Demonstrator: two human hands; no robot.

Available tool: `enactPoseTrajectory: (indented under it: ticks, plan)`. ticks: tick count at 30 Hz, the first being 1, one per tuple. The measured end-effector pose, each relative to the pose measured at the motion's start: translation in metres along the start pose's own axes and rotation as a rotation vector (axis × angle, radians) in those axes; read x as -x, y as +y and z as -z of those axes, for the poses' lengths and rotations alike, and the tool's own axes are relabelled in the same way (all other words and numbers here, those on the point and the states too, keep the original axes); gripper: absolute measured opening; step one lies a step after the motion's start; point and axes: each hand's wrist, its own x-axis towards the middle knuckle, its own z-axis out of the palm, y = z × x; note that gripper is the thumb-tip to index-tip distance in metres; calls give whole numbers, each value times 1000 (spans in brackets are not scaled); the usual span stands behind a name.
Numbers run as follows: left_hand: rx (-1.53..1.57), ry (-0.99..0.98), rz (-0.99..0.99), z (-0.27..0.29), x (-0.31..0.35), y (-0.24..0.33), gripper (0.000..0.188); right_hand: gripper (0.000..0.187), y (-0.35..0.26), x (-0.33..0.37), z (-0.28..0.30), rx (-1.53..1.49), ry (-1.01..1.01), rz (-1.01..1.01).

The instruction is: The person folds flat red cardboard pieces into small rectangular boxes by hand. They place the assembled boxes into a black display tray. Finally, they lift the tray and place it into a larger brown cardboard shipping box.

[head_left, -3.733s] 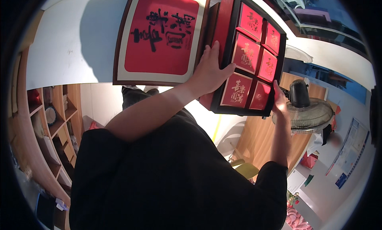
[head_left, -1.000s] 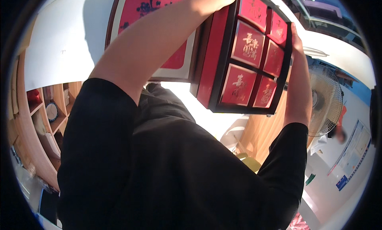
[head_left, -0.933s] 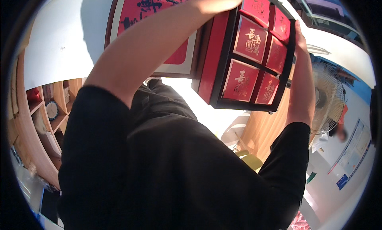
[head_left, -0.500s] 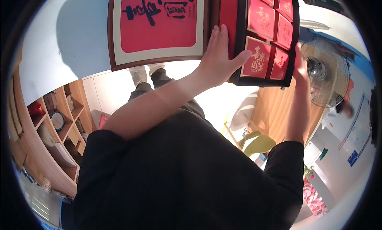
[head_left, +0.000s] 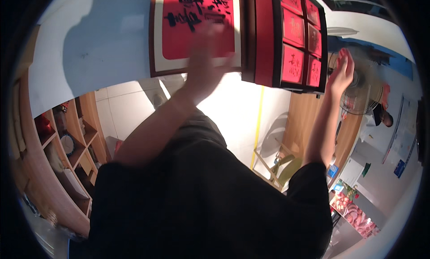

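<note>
An open gift box lies on the table, its lid folded out to the left. The lid (head_left: 172, 44) has a dark frame, a cream border and a red panel with black brush writing. On the right, the black box tray (head_left: 277, 44) holds several square red packets (head_left: 293, 64) in rows. My left hand (head_left: 201, 68), smeared by motion, is over the lid's near edge with thumb and fingers apart; nothing shows in it. My right hand (head_left: 341, 75) is raised beside the tray's right side, fingers stretched out, holding nothing. A small gap shows between it and the tray.
The pale table (head_left: 107, 39) extends left, partly in shadow. Wooden shelving (head_left: 89, 111) with stored items stands at the lower left. To the right are a fan (head_left: 360, 100), a greenish chair (head_left: 286, 171) and another person (head_left: 382, 115) farther off.
My left hand has left the tray's left edge and moved left over the lid. My right hand has come off the tray's right side. The box appears shifted within the view.
</note>
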Motion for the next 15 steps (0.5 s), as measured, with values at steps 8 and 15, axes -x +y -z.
enactPoseTrajectory:
  ticks: [8,15]
  plan:
    - [-274,-37,656,88,31,-79,51,61,-56,200,-160,79,-686,-295]
    - [-100,1,722,100,19,-81,49,68,-48,196,-183,260,-522,-214]
